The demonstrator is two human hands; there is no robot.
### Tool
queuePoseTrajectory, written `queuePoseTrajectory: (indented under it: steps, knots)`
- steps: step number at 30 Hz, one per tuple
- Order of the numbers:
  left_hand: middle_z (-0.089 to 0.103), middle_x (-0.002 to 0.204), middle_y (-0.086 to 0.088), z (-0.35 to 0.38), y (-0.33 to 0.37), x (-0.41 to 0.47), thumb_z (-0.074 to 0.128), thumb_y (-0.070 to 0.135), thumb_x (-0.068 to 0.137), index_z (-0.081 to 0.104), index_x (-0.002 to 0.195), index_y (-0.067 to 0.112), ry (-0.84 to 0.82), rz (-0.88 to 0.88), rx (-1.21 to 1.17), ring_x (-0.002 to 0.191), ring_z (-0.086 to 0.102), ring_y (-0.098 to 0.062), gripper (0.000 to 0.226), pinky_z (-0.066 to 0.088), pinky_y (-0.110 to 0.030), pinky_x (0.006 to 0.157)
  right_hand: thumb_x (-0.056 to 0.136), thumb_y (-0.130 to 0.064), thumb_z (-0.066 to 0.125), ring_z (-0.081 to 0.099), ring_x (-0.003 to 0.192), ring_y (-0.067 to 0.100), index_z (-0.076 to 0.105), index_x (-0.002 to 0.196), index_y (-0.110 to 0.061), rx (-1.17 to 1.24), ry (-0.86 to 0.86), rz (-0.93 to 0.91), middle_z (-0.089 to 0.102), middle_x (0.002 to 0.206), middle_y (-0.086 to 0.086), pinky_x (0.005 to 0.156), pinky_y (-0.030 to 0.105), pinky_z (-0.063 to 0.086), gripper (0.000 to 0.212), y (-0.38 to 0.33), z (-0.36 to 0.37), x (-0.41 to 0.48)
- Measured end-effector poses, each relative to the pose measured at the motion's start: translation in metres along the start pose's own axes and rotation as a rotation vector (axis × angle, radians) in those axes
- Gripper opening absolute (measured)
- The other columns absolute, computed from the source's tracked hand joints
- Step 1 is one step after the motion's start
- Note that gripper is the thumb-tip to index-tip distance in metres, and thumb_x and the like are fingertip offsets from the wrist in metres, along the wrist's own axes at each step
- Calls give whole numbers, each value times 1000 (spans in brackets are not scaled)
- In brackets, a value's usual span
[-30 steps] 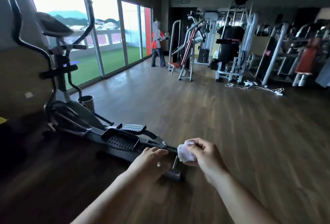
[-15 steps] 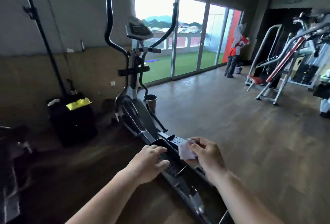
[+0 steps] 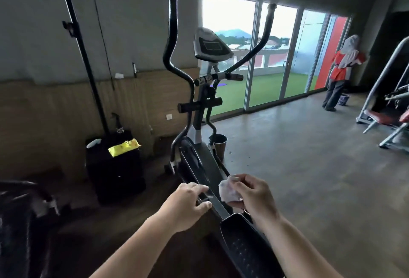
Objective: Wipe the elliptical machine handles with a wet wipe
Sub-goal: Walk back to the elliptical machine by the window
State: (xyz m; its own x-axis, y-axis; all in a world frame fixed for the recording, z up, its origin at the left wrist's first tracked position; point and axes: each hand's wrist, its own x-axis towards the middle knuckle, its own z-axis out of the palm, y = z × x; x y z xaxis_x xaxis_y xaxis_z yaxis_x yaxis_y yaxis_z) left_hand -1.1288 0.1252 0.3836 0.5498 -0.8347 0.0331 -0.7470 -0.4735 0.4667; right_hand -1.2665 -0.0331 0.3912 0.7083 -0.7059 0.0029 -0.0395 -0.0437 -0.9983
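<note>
A black elliptical machine (image 3: 199, 158) stands straight ahead of me. Its left long handle (image 3: 172, 34) and right long handle (image 3: 264, 38) curve upward on either side of the grey console (image 3: 210, 45). A short horizontal grip bar (image 3: 219, 76) sits below the console. My right hand (image 3: 250, 193) holds a crumpled white wet wipe (image 3: 226, 191) low over the machine's rail, far below the handles. My left hand (image 3: 188, 202) hovers beside it with fingers curled loosely and nothing in them. A foot pedal (image 3: 241, 240) lies under my right forearm.
A black case (image 3: 115, 167) with a yellow packet (image 3: 124, 147) on top stands left of the machine by the wall. A small bin (image 3: 218, 145) sits beside the machine's base. A person (image 3: 340, 71) stands at the glass doors far right. A weight machine (image 3: 385, 105) fills the right edge.
My view has swung left and moved closer, bringing the elliptical from the left side to straight ahead. Both hands stay low together, the wipe still in the right one.
</note>
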Motion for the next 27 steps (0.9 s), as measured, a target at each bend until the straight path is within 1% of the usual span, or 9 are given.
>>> queuePoseTrajectory:
  steps: [3,5,7,9,12,15,19,23,27]
  knots:
    - [49,150,15,-26,-46,56,55,52,99,46,149,33,-50,11,9,142,38,-6,55,35,-25,113,91,-30,73,77,96,29,83,92,-25,26,42,25,80,90,3,84,60,63,11,-3,45,62]
    - [49,150,14,-44,-73,91,55,53,98,45,150,33,-72,22,22,141,38,-7,56,36,-26,113,99,-17,68,78,86,26,82,93,-16,65,81,77,78,89,8,80,62,64,15,-9,70,98]
    - [49,151,12,-61,-95,122,55,54,98,45,150,33,-66,30,30,141,38,-9,57,37,-28,115,101,-14,66,77,78,27,80,95,-13,82,87,93,77,86,11,77,64,63,16,-15,89,128]
    - [50,150,12,-76,-112,149,55,54,98,46,150,33,-46,43,43,142,38,-10,57,37,-30,116,101,-17,67,76,88,32,80,95,-15,82,83,88,75,96,13,76,63,63,15,-21,106,157]
    - [51,149,12,-94,-135,188,55,55,98,46,150,33,-14,59,46,141,39,-10,57,38,-32,116,100,-18,67,69,105,34,80,96,-15,86,66,80,68,111,13,77,57,66,14,-29,129,200]
    - [51,149,13,-112,-155,226,55,54,98,46,149,34,7,71,38,139,40,-9,56,39,-32,115,100,-17,67,68,107,33,81,94,-19,96,60,47,68,114,12,77,55,66,15,-38,149,246]
    - [50,149,16,-132,-183,285,56,53,98,46,150,33,50,101,43,140,38,-7,56,37,-26,113,99,-14,69,69,105,32,81,92,-16,136,82,39,69,112,13,75,53,66,14,-45,171,314]
    - [50,148,19,-152,-201,374,57,52,98,47,147,36,81,144,43,138,38,-5,53,37,-24,111,99,-11,68,68,110,37,79,97,-6,230,119,85,68,115,18,75,52,67,12,-52,180,401]
    - [52,145,19,-174,-204,470,57,52,97,50,145,36,123,181,21,136,41,-8,52,38,-26,111,101,-8,63,70,108,40,79,95,-5,299,166,91,71,115,23,72,46,66,17,-69,171,489]
